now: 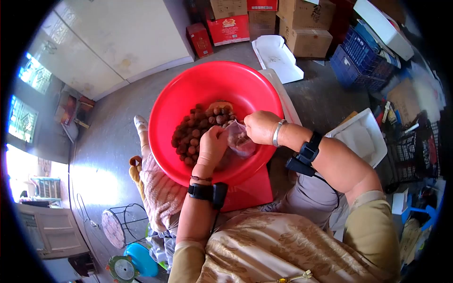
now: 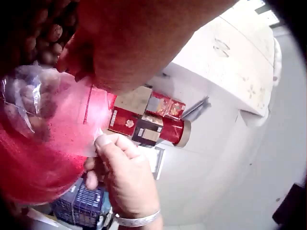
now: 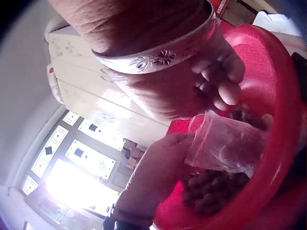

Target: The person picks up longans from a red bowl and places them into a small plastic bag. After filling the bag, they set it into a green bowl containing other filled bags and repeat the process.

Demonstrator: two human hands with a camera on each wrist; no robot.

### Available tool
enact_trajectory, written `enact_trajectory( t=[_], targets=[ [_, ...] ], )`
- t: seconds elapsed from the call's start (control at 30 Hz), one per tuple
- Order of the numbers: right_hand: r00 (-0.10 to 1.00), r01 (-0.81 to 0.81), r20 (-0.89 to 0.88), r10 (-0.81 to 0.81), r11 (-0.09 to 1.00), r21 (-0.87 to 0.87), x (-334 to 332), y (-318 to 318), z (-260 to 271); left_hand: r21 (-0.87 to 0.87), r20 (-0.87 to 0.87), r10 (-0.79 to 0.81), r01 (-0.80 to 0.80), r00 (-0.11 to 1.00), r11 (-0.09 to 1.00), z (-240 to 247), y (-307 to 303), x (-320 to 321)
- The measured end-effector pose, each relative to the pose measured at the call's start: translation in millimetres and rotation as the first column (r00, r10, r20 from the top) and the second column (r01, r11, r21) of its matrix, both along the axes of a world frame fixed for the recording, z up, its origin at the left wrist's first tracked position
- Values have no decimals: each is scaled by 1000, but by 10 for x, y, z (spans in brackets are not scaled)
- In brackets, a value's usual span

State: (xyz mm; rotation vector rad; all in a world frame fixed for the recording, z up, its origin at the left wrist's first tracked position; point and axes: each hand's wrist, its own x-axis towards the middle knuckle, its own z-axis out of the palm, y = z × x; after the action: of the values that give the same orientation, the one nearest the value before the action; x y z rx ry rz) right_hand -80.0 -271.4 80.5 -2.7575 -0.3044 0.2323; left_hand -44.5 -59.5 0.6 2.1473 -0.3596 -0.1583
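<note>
A clear plastic bag [image 1: 241, 144] with several brownish lumps in its lower part hangs inside a big red basin [image 1: 174, 94]. My left hand [image 1: 213, 147] pinches one side of the bag's mouth. The opposite side is pinched by my right hand [image 1: 260, 128], with the silver bracelet at its wrist. In the left wrist view the see-through film [image 2: 72, 122] stretches between both hands. A heap of round, brown, rough-skinned balls [image 1: 193, 134], like nuts or dried fruit, covers the basin floor beside and under the bag. The right wrist view shows the bag [image 3: 225, 143] over the heap.
The basin stands before my knees above a red base [image 1: 247, 191]. Cardboard boxes [image 1: 309, 42] and a white foam tray [image 1: 278, 59] lie beyond it. Blue crates [image 1: 361, 63] are at the far right, a round stool [image 1: 113, 228] at the lower left.
</note>
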Motion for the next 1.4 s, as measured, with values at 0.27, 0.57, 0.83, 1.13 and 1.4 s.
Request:
enact_trajectory(
  t=[0.27,0.57,0.83,1.13,1.4],
  targets=[
    [999,-25,35,20,991,132,-36,-49,49,-365,-310,-54,-66,949,929,303,-17,-261],
    [998,-35,-54,34,999,-24,-39,29,6,-212,-71,-22,6,997,977,169,89,-173],
    [998,-23,-61,18,997,-77,4,40,17,14,98,308,-310,946,951,108,812,83],
    [998,-17,-65,10,995,-103,-3,91,79,472,98,-196,128,976,872,-13,593,-62],
    [998,-42,-56,37,995,-94,-10,61,61,686,-36,-226,189,973,703,-291,483,38]
  ],
)
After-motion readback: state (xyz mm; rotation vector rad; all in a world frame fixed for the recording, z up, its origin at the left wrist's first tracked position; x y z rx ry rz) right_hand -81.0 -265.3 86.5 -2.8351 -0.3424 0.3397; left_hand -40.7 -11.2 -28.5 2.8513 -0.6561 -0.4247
